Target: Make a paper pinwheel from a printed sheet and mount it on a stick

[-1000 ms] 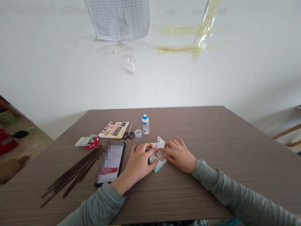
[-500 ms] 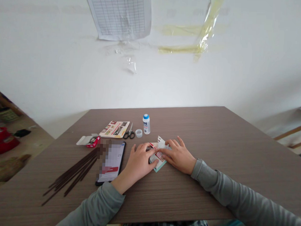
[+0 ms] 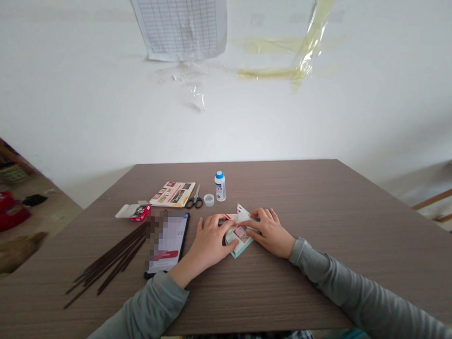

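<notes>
Between my hands on the table lies a folded piece of printed paper [image 3: 242, 235] with a pale green edge, one corner standing up at its far side. My left hand [image 3: 213, 241] holds its left side down, fingers bent over the far edge and thumb on the near part. My right hand [image 3: 270, 231] rests at the right side. Its index finger stretches across the fold and the thumb lies below, apart from it. Part of the paper is hidden under the fingers.
Left of the hands lie a phone [image 3: 169, 244], thin dark sticks [image 3: 113, 259] and an open small red-and-white box [image 3: 137, 212]. Farther back are printed sheets [image 3: 173, 194], scissors [image 3: 194, 200], a clear cap [image 3: 209, 200] and a white bottle with blue lid [image 3: 220, 187].
My right hand has shifted slightly, its raised fingers drawn in and its index finger straighter across the paper. More of the paper's right side shows. My left hand stays nearly still.
</notes>
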Demonstrator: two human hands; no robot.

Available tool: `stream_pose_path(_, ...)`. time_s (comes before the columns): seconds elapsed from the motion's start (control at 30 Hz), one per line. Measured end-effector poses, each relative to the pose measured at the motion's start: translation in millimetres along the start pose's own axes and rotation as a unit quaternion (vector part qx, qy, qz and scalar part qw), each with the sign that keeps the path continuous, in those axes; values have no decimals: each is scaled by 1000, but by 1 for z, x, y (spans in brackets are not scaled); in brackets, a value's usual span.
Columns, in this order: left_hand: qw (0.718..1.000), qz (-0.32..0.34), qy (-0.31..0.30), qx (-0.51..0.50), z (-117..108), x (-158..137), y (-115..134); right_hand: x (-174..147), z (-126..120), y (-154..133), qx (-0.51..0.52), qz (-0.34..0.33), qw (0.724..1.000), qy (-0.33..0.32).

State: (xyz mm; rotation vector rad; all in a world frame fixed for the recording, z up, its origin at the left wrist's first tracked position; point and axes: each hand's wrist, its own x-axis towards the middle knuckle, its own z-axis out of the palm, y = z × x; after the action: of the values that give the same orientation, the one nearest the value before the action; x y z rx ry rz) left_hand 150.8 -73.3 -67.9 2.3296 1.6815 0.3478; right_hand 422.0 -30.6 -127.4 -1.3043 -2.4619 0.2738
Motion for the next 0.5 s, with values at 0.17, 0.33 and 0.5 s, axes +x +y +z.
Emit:
stream_pose_path(0.17, 1000, -2, -5, -3, 0, 1, -2, 3, 1, 3, 12, 3, 1000, -5)
stream_pose_path(0.33, 1000, -6, -11, -6, -1, -1, -1, 2, -2, 2, 18, 13, 1000, -18)
stream_pose_path(0.5, 1000, 10, 2, -10, -2, -3, -3, -1, -3, 3, 18, -7, 1000, -10)
